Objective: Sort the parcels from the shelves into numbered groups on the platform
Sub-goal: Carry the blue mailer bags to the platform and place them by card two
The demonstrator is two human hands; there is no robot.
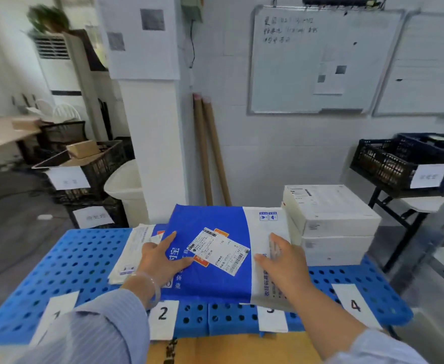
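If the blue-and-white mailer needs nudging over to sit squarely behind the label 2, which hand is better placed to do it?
The right hand, probably. It lies flat on the blue-and-white mailer at its white right end, so it can push leftward toward the label 2. The left hand rests on its left side.

Bright, even indoor light; soft blur; bowed wide-angle edges

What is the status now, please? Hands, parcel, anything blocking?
Left hand and right hand flat on blue-and-white parcel. Parcel lies on platform, covering label 3. White boxes close at right.
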